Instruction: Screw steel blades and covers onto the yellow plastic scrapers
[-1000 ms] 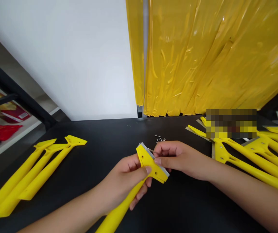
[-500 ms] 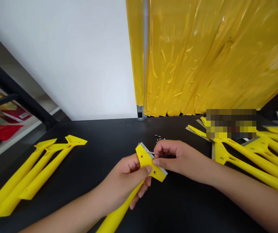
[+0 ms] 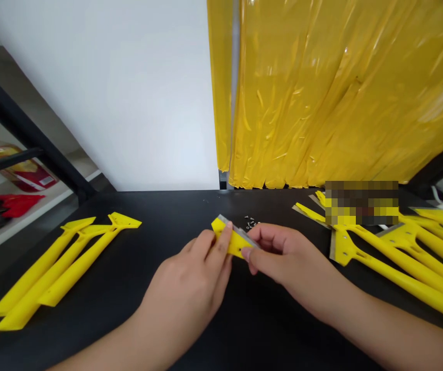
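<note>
On the workbench (image 3: 283, 206), with the screws (image 3: 250, 222) as datum: three scrapers (image 3: 78, 268) lie left, more scrapers (image 3: 410, 283) lie right, the plastic curtain (image 3: 322, 93) hangs behind, and my left hand (image 3: 182, 288) and right hand (image 3: 283, 252) are in front.

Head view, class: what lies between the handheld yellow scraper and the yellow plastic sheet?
A small cluster of screws on the black table, just beyond the yellow scraper, in the head view.

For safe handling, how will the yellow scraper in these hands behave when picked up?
The yellow scraper seems light and stiff, being thick moulded plastic. Its metal blade may be sharp, so gripping there looks risky.
</note>
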Tool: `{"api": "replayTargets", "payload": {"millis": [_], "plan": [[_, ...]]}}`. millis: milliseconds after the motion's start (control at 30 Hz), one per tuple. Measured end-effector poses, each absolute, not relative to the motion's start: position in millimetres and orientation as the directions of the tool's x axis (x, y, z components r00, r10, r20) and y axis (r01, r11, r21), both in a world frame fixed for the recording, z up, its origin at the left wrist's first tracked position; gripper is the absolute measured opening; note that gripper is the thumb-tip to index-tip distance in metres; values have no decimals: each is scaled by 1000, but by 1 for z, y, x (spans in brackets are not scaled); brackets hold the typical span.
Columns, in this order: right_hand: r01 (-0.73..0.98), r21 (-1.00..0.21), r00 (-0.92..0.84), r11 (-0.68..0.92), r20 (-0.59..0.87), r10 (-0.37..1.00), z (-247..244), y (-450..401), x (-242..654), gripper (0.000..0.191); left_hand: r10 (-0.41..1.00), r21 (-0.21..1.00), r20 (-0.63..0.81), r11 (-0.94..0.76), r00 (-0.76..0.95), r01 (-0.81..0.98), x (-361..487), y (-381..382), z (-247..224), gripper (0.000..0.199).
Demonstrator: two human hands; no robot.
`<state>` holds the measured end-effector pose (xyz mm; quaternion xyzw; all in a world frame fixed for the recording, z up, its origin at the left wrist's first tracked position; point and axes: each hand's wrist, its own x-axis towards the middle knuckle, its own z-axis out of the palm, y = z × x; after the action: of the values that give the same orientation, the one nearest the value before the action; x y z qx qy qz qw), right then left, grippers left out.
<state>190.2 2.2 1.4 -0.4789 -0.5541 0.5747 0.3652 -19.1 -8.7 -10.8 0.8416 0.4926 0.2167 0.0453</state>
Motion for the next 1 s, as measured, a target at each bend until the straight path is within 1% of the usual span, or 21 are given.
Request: {"api": "replayTargets", "payload": {"millis": [33,100,133,167,200,233,267,300,367,400,433,567,667,733,767,833,867,900,1000], "plan": [[63,-990,-259,-129,-141,955,0,6,193,19,862,376,334,-493,382,784,-19,-7,-10,53],[-39,-986,-250,-163,-148,957,-3,15,199,20,909,634,314,-416,275,652,-19,-1,-7,72],[-79,-981,-255,-180,-154,955,-4,18,202,21,938,775,267,-345,220,530,-18,2,-5,85],[-107,-976,-264,-192,-158,951,-5,21,204,23,965,891,193,-248,178,380,-16,5,-4,98],[-123,-972,-274,-199,-159,948,-7,24,206,25,982,966,103,-137,162,221,-15,7,-2,108],[-131,-971,-285,-201,-157,945,-7,25,207,26,984,996,11,-26,177,84,-13,8,-1,111],[-138,-969,-297,-205,-157,942,-8,26,208,27,972,997,-74,79,221,-12,-11,9,0,106],[-141,-968,-311,-209,-157,937,-9,26,208,29,950,984,-144,168,276,-63,-9,9,0,92],[-135,-968,-341,-212,-155,927,-10,25,207,32,897,954,-238,287,372,-81,-7,8,0,53],[-128,-969,-354,-210,-153,922,-10,24,206,34,878,946,-261,316,400,-76,-6,7,0,42],[-119,-971,-366,-206,-150,919,-10,23,206,35,867,942,-271,329,417,-70,-7,6,-1,38],[-55,-986,-391,-156,-122,912,-6,21,204,34,881,952,-249,299,403,-66,-8,1,-4,35],[26,-997,-398,-72,-76,914,-2,23,211,34,904,961,-221,266,367,-76,-9,0,-5,33],[107,-994,-329,20,-16,944,2,27,221,37,913,964,-208,253,351,-88,-10,1,-6,34],[193,-978,-272,81,26,962,3,30,228,41,915,963,-207,252,345,-92,-10,1,-6,35],[436,-879,-169,194,131,977,3,38,243,47,913,960,-216,263,345,-96,-11,3,-7,37],[557,-796,-157,235,177,972,3,43,251,47,911,958,-223,271,347,-97,-12,4,-7,38],[637,-726,-159,258,204,966,2,47,258,45,908,955,-228,278,351,-99,-12,5,-8,39],[747,-597,-231,294,181,956,-5,56,271,39,904,951,-234,290,358,-110,-14,6,-9,40]]}}
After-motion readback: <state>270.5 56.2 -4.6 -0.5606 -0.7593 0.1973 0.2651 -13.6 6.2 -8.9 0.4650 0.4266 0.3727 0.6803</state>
